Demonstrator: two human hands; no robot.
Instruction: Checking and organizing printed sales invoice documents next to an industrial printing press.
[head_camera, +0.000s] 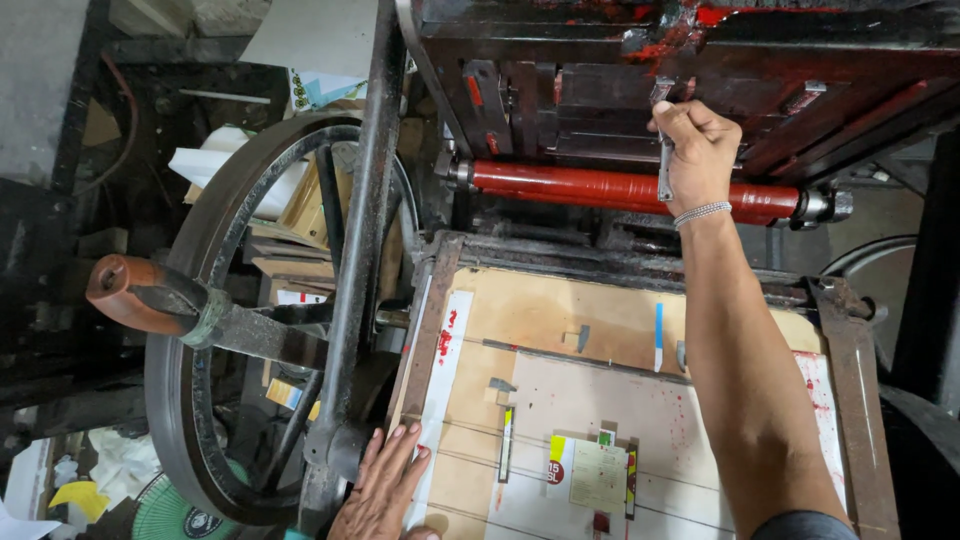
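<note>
My right hand (697, 148) reaches up into the dark, red-stained metal frame (600, 90) of a printing press and grips a slim metal tool (664, 165), held upright against the frame above a red ink roller (590, 187). A beaded bracelet circles that wrist. My left hand (383, 485) rests flat, fingers apart, on the left edge of the press bed (520, 320), beside the hub of a large black flywheel (215, 320). The bed is covered in tan paper with strips, small metal guides and a small yellowish printed sheet (598, 473).
A rusty handle (130, 290) sticks out left of the flywheel. Stacks of paper and card (290, 200) lie behind the wheel. A green fan grille (175, 510) and crumpled paper sit low at the left. Another dark wheel rim (885, 260) shows at the right.
</note>
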